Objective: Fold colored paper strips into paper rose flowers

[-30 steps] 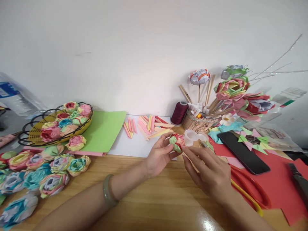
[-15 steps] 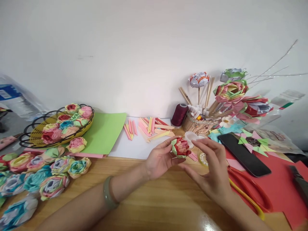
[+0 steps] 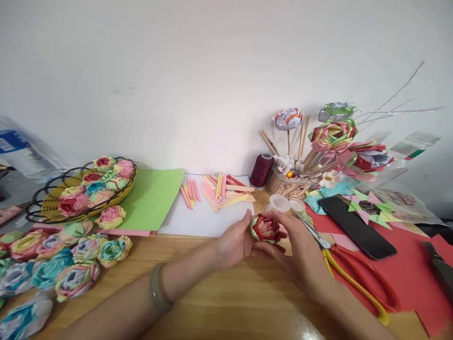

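Note:
A red and pink folded paper flower [image 3: 267, 228] with green lower edges is held above the wooden table. My left hand [image 3: 234, 241], with a bracelet on its wrist, grips the flower from the left and below. My right hand [image 3: 295, 245] closes around the flower's right side, thumb and fingers touching it. Parts of the fingers are hidden behind the flower. Just beyond the hands stand a small clear cup [image 3: 279, 203] and a round white lid [image 3: 297, 205]. Folded paper strips [image 3: 226, 189] lie on a white sheet [image 3: 207, 225] behind my left hand.
At left, a yellow basket [image 3: 49, 208] holds paper flowers, with several more paper flowers [image 3: 78, 278] on the table. To the right lie scissors [image 3: 357, 281], a black phone [image 3: 357, 226] and red paper [image 3: 406, 274]. A dark red thread spool [image 3: 261, 170] stands near a stick holder [image 3: 290, 183].
My right hand has moved left and closed onto the flower, its fingers apart from it before. The flower has come slightly lower, and the scissors' blades now show.

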`<act>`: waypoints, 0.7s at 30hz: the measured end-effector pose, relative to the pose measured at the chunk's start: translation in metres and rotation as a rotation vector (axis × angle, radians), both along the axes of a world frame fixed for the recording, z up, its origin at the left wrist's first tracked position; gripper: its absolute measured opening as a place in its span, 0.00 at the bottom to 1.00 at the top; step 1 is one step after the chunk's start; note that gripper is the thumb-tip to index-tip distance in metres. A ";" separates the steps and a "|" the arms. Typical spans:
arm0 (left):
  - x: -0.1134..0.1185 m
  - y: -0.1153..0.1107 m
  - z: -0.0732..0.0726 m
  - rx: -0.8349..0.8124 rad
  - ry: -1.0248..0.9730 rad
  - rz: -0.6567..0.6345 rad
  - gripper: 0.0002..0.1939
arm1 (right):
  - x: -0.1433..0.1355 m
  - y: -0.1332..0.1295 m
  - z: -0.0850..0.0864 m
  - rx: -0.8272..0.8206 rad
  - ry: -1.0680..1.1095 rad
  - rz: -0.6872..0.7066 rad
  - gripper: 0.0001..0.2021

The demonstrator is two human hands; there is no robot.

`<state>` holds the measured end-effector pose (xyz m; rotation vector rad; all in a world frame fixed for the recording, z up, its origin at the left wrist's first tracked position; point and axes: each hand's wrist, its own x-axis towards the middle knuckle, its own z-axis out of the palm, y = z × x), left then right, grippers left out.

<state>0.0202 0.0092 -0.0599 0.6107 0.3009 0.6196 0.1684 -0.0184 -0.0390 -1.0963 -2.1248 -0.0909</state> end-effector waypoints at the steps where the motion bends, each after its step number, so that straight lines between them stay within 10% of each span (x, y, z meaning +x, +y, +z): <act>1: 0.000 0.000 0.000 0.006 0.014 0.006 0.32 | 0.000 0.000 0.001 -0.012 0.001 0.014 0.25; 21: -0.001 -0.004 0.011 0.087 0.012 0.349 0.21 | 0.001 0.004 0.013 -0.292 0.288 -0.043 0.05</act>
